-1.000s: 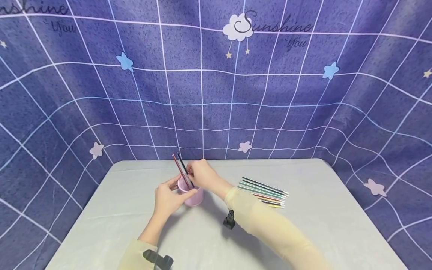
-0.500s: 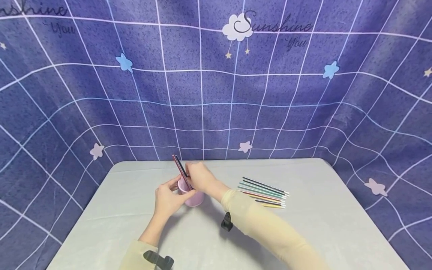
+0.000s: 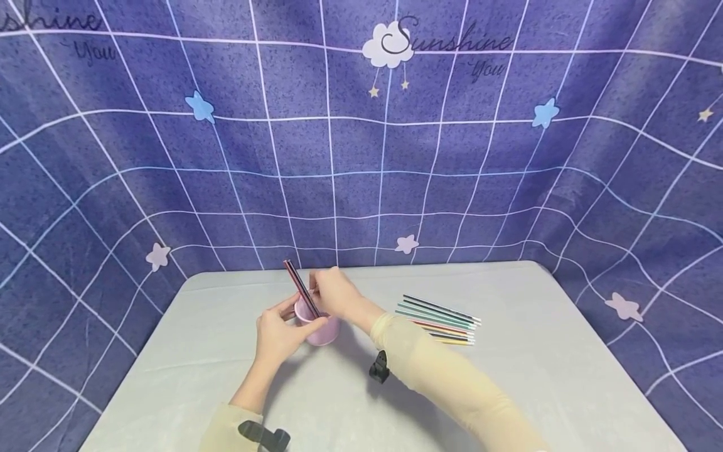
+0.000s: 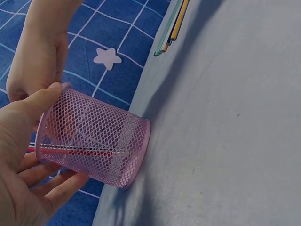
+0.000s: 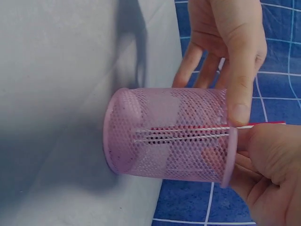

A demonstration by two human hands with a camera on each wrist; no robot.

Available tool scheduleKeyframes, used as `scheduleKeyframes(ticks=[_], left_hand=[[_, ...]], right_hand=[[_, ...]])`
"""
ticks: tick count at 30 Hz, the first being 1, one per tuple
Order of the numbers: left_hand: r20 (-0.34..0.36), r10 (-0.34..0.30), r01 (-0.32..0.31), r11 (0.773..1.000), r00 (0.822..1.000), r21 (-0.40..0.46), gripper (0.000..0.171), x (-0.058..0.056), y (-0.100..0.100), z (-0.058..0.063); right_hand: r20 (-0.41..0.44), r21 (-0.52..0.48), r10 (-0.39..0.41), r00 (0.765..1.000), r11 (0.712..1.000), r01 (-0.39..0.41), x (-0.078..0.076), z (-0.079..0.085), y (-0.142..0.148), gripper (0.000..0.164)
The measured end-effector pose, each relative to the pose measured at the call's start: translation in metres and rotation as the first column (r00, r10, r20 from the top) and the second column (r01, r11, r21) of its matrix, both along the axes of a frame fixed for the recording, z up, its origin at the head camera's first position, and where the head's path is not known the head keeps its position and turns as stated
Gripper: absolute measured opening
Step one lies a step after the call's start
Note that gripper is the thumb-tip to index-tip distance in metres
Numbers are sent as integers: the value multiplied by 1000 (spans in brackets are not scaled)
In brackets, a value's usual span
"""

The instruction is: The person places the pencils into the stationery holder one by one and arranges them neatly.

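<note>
A pale table (image 3: pixel 186 383) stands before a purple, star-printed curtain (image 3: pixel 361 150). The left hand (image 3: pixel 277 336) grips an upright pink mesh cup (image 3: pixel 324 336) holding leaning pencils (image 3: pixel 300 285); the right hand's (image 3: pixel 337 294) fingers dip inside, their grasp unclear.

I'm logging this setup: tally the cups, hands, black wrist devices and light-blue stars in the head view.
1 pink round mesh cup
2 bare hands: left hand, right hand
2 black wrist devices: left device, right device
2 light-blue stars printed on fabric: left star, right star
Total: 7
</note>
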State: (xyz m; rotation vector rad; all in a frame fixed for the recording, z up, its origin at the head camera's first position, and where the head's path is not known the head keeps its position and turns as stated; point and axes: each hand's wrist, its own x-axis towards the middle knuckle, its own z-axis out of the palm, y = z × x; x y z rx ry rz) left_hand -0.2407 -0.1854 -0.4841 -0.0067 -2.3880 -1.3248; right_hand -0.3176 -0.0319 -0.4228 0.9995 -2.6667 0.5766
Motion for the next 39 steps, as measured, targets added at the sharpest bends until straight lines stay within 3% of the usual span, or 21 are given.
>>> scheduleKeyframes(ticks=[14,22,29,39], left_hand=[[45,36,-37,999,998,25,82,7,-3,-2],[68,55,-56,998,996,17,85,9,-8,-4],[71,47,-49,998,996,25,84,6,-8,1],[67,2,-6,999,998,54,84,1,0,4]], right_hand=[[-4,-79,29,1000,996,-29,-6,41,45,8],[-24,-32,-11,1000,999,11,-24,49,105,7],[-56,15,-58,997,998,59,-36,34,166,4],[97,114,-107,989,989,96,-19,-20,241,6]])
